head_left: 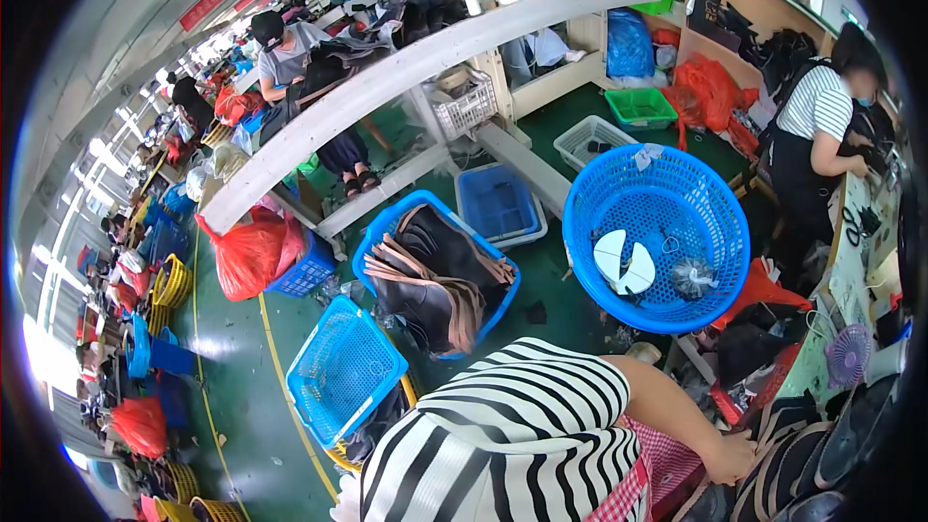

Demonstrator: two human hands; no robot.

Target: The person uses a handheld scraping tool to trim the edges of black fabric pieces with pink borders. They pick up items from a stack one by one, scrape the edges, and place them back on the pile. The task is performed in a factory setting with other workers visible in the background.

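Observation:
My left arm comes out of a black-and-white striped sleeve at the lower middle and reaches right, over a pink checked apron [665, 459]. At its end my left hand [730, 459] is closed, its fingers curled against a pile of dark leather-like pieces [788, 469] with pale pinkish edges. What lies between the fingertips is hidden. My right hand is out of the picture. Left of the pile, a round blue perforated basket [720, 304] holds white cut pieces [635, 271] and a clear plastic bundle [692, 278].
A blue crate [365, 249] of stacked dark pieces and a light-blue basket [324, 333] stand on the green floor. Behind runs a long pale beam [435, 58]. One co-worker [817, 121] stands at a bench on the right; another [290, 58] is beyond the beam. A purple fan [849, 356] sits at right.

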